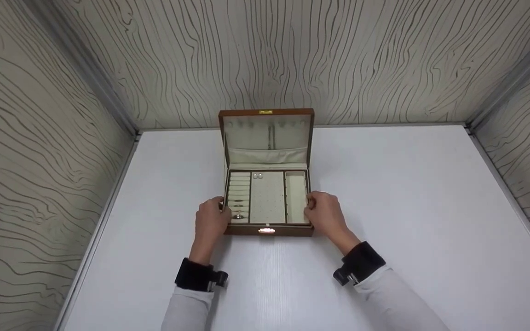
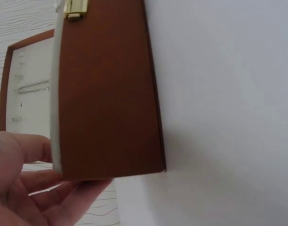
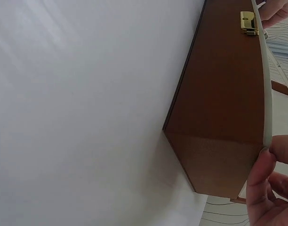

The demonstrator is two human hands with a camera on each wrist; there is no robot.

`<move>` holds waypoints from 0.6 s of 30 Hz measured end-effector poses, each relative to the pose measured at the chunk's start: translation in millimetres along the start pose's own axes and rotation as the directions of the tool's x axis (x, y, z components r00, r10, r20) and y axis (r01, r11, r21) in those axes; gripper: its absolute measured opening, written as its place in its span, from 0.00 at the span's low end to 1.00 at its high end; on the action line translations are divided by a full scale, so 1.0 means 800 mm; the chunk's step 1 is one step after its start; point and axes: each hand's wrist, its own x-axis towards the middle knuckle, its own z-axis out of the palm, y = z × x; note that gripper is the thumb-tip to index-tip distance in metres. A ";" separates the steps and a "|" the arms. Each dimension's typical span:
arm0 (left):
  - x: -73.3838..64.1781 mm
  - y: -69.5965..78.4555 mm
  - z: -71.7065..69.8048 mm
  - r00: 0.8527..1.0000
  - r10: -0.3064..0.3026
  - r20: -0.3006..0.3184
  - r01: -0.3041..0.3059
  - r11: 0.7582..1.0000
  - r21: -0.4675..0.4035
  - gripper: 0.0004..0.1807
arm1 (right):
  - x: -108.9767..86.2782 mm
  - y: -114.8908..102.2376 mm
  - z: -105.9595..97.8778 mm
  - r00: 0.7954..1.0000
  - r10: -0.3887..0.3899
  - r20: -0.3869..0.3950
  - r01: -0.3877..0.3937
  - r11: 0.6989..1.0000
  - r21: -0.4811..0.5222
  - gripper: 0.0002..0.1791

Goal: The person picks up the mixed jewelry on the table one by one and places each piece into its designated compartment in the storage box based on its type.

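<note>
A brown jewelry box (image 1: 244, 230) with a cream lining stands on the table, its lid (image 1: 249, 133) raised. My left hand (image 1: 212, 217) grips the box's left side near the front, thumb over the rim and fingers along the outer wall. At the right side, my right hand (image 1: 327, 214) pinches the rim between thumb and fingers. Rings (image 1: 239, 216) sit in the ring rolls (image 1: 239, 186) on the left. A pair of round earrings (image 1: 258, 175) is on the middle panel (image 1: 267, 200). The right compartment (image 1: 296, 197) shows its bare lining. A chain necklace (image 2: 33, 87) hangs inside the lid.
The white table (image 1: 398, 197) extends around the box. Wood-grain patterned panels (image 1: 269, 55) rise at the back and both sides, joined by grey metal rails (image 1: 81, 59). A gold clasp (image 3: 248, 22) is on the box's front.
</note>
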 end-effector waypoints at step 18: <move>0.000 0.004 0.003 1.000 0.012 0.020 -0.013 1.000 0.025 0.13 | 0.008 0.003 -0.009 1.000 0.007 0.027 -0.006 1.000 -0.010 0.14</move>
